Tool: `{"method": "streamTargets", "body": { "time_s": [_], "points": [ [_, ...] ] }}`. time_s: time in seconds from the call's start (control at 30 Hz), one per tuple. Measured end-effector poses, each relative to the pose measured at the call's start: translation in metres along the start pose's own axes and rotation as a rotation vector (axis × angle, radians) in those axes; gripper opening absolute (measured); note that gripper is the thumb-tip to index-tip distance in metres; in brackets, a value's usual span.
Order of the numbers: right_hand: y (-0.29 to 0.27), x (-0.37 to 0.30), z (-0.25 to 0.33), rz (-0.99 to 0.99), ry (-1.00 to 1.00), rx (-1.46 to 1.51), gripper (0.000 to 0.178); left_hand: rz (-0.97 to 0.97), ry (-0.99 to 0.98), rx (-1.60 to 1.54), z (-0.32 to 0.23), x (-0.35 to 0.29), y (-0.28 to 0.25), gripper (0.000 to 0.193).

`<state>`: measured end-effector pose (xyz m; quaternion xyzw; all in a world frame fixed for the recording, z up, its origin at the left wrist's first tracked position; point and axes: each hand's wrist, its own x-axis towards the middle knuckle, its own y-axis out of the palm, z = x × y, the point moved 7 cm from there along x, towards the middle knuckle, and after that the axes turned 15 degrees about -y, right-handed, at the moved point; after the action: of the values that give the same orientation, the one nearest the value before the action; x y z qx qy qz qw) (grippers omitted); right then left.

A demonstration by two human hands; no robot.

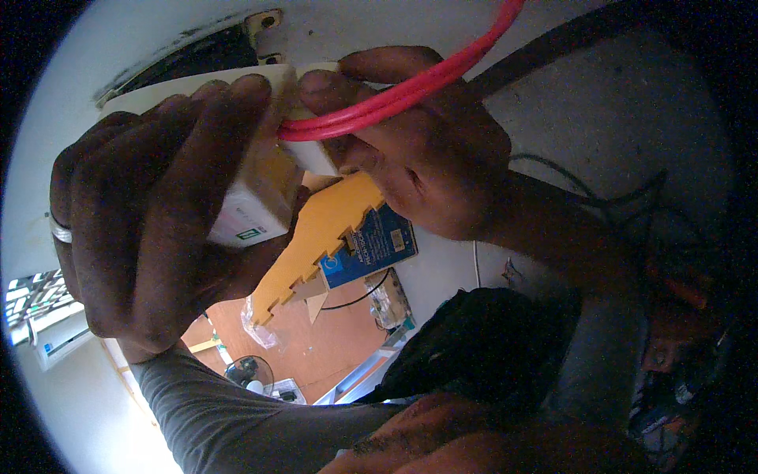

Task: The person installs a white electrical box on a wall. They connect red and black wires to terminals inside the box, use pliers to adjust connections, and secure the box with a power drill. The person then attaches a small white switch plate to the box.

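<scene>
My left hand (170, 197) is wrapped around a white box-shaped electrical unit (257, 205) with a small green-marked label, held up close by the wall. A ring shows on one finger. Red insulated cables (418, 93) come down from the upper edge and end at the unit, between my hands. Behind these cables, my right hand (442, 162) is closed with thumb and fingers against the unit's right side. The exact grip of its fingertips is partly hidden. Above the left fingers, a dark rectangular opening (197, 59) with a metal lug shows in the wall.
Below the hands are a yellow zigzag-edged piece (328, 233) and a blue printed box (371, 249). A dark cable (624, 197) hangs at right, near a black bag-like bundle (482, 340). A fan (251, 371) stands on the reddish-brown floor (332, 347) far below.
</scene>
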<state>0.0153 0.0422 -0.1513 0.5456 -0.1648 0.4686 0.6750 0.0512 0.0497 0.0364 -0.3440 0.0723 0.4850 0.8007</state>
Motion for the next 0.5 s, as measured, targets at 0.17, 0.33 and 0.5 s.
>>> {"method": "streamTargets", "body": {
  "time_s": [0.17, 0.33, 0.5],
  "points": [
    [0.001, -0.001, 0.0, -0.026, 0.025, 0.026, 0.055, -0.068, 0.055, -0.045, -0.001, 0.003, -0.003, 0.065],
    [0.0, 0.0, -0.007, -0.091, 0.13, 0.093, 0.054, -0.026, -0.027, -0.047, 0.001, 0.0, -0.001, 0.06],
    [0.011, -0.002, -0.015, 0.177, 0.367, 0.214, 0.053, -0.005, -0.072, -0.029, 0.0, 0.0, -0.003, 0.061]
  ]
}}
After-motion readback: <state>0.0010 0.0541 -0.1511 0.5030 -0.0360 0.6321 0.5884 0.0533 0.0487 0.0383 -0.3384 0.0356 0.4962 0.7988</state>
